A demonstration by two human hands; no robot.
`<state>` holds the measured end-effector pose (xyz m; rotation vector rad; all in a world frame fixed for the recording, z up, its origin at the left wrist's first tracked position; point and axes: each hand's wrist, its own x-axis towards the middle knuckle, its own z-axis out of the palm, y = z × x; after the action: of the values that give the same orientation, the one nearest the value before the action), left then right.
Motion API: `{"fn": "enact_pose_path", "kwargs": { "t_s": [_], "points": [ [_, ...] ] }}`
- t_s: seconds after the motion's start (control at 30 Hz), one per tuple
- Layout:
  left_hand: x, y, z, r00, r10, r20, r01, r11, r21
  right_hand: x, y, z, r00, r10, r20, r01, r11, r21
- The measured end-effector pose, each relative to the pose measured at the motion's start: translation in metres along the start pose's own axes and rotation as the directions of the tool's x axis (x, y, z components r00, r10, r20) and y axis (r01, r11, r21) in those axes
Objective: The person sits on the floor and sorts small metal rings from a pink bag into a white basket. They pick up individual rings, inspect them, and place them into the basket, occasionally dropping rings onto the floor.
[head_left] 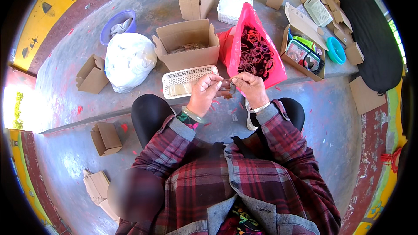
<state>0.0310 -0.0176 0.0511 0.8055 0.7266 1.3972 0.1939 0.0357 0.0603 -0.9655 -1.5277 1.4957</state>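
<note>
My left hand (203, 94) and my right hand (251, 88) meet above my lap, fingertips pinched close together. Between them is a small greyish looped piece (233, 88), too small to name surely; a bit of brown shows below the left fingers. A pale bangle circles my left wrist, and a light band the right one. Just beyond the right hand stands a bright pink plastic bag (276, 63), its mouth showing many pink and dark ring-shaped pieces (254, 52). Beside my left hand lies a cream perforated basket (169, 88) with flat clear pieces inside.
An open cardboard box (187, 60) with small pieces stands behind the basket. Left of it are a stuffed white bag (129, 63) and a purple basin (106, 32). At right sit a box of mixed goods (310, 75) and a turquoise basin (335, 51). A step edge crosses the floor.
</note>
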Motion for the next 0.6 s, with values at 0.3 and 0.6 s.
{"fn": "enact_pose_path", "kwargs": {
  "t_s": [0.3, 0.6],
  "points": [
    [0.002, 0.004, -0.011, 0.989, -0.144, 0.014, 0.125, 0.904, 0.408, -0.005, 0.000, 0.008, 0.962, -0.267, 0.051, 0.272, 0.938, -0.215],
    [0.004, 0.004, -0.012, 0.996, -0.086, 0.020, 0.063, 0.852, 0.520, -0.004, 0.002, 0.002, 0.987, -0.147, 0.061, 0.159, 0.944, -0.289]
  ]
}}
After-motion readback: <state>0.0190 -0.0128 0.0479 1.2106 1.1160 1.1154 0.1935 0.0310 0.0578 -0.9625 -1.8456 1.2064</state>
